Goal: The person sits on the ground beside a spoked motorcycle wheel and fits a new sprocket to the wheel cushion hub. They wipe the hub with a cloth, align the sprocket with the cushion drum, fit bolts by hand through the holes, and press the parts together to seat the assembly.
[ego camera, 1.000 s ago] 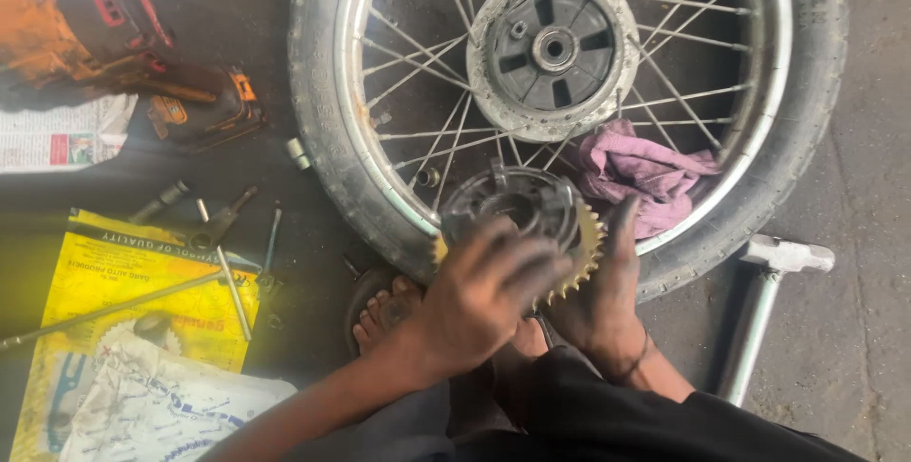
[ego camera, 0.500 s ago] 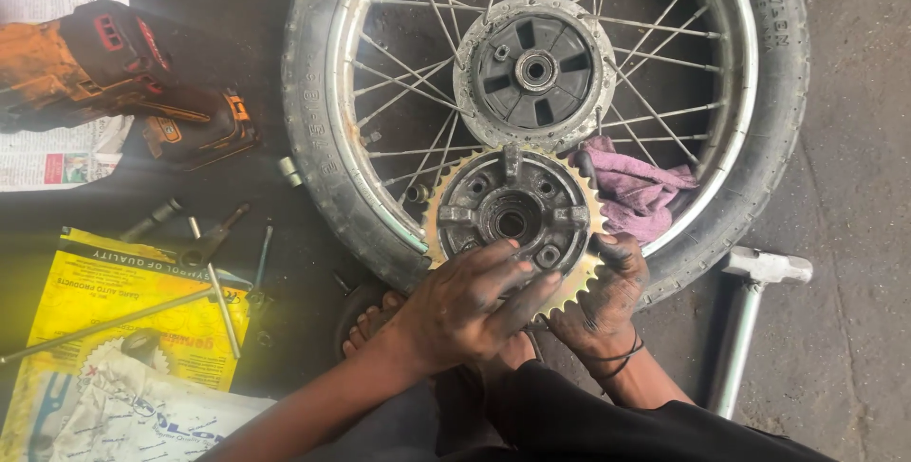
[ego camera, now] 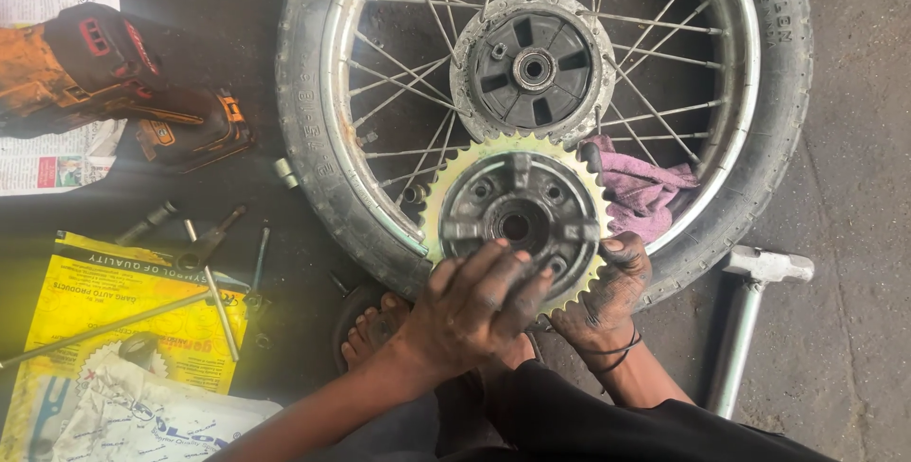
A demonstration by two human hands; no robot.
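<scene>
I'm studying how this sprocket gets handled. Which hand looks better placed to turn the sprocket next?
Probably the left hand: it lies flat across the sprocket face, fingers near the hub. The right hand only pinches the toothed rim at the lower right, beside the wheel.

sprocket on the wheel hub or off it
Off: both hands hold the sprocket over the tyre, beside the bare hub.

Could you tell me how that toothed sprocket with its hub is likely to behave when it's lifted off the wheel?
The sprocket looks like thick metal, so probably rigid and heavy for its size. Both the left hand and right hand are black with grime, so it may be greasy and slippery. Being round, it could roll on edge; its teeth might dig into fingers.
</scene>
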